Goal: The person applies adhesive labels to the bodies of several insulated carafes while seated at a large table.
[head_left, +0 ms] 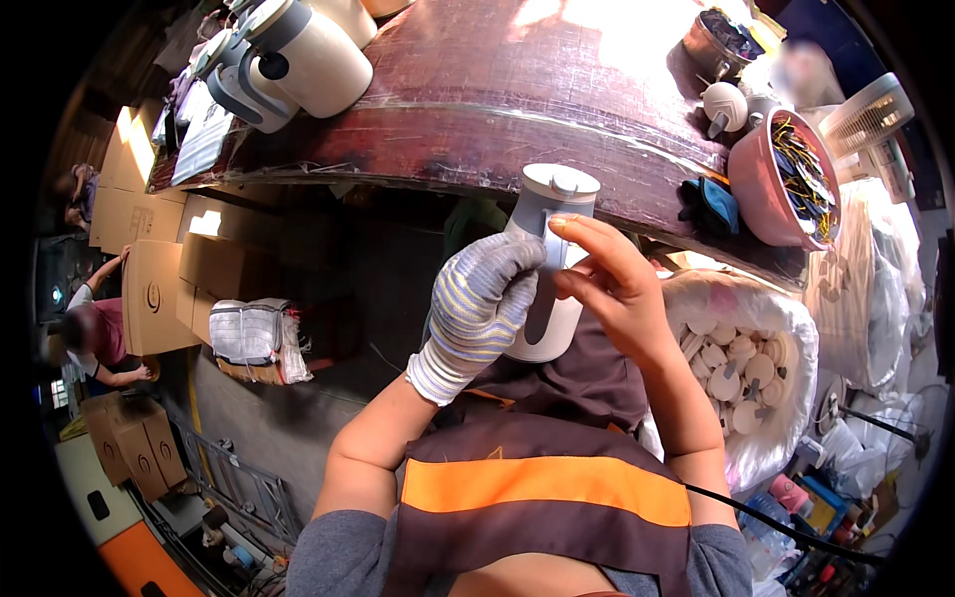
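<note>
A white and grey jug (pixel 545 343) with a pale lid (pixel 560 181) stands slightly tilted in front of my lap, close to the table edge. My left hand (pixel 479 298), in a striped knit glove, is closed against the jug's side by its handle; what its curled fingers hold, if anything, is hidden. Bare, my right hand (pixel 619 281) is on the other side of the jug. Its index fingertip lies at the top of the handle, and its thumb is spread apart below. Nothing shows between those fingers.
More jugs (pixel 308 65) stand at the table's (pixel 448 134) far left. A pink bucket of wires (pixel 753 184) sits at the right, beside a blue-black glove (pixel 711 204). Below it, a lined container (pixel 801 343) holds white lids. Left are cartons (pixel 156 298) and a co-worker (pixel 99 333).
</note>
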Motion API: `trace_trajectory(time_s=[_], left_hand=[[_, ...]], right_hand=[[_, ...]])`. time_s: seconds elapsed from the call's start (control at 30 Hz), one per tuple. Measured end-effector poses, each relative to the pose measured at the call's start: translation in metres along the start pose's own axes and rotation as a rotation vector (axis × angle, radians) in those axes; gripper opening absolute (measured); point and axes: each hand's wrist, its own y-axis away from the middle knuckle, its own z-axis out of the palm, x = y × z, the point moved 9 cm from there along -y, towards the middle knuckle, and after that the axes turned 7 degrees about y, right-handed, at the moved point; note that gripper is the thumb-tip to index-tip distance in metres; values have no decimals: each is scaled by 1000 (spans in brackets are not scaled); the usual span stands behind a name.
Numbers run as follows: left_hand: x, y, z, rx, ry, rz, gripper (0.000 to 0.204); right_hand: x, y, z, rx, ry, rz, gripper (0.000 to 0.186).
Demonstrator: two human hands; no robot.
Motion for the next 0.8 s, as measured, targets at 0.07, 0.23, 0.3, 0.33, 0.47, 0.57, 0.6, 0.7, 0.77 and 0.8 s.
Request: trace_trajectory(time_s=[0.07, 0.23, 0.3, 0.33, 0.47, 0.57, 0.6, 0.7, 0.77, 0.8], left_hand=[[7, -6, 3, -65, -48, 53, 23], [5, -6, 4, -103, 44, -4, 23], [-25, 9, 6, 119, 490, -317, 24], [-29, 11, 3, 172, 501, -332, 26], [-70, 35, 36, 124, 886, -636, 38], [-63, 37, 61, -38, 988, -948, 50], [-68, 37, 49, 34, 859, -934, 48], [-80, 41, 21, 188, 827, -969, 43], [-84, 45, 5, 157, 768, -902, 42], [-85, 47, -2, 166, 753, -905, 42]], right_hand=[[-9, -3, -2, 41, 74, -24, 52], [-19, -5, -2, 31, 352, -69, 59], [-28, -11, -7, 102, 507, -210, 57], [-39, -10, -9, 174, 663, -351, 54], [-33, -15, 2, 136, 754, -294, 41], [-24, -25, -5, 172, 728, -213, 36], [-10, -27, -18, 200, 646, -53, 32], [25, -15, -65, 357, 257, 176, 20], [42, -3, -62, 333, 72, 124, 18], [51, 6, -48, 261, -31, 203, 17]])
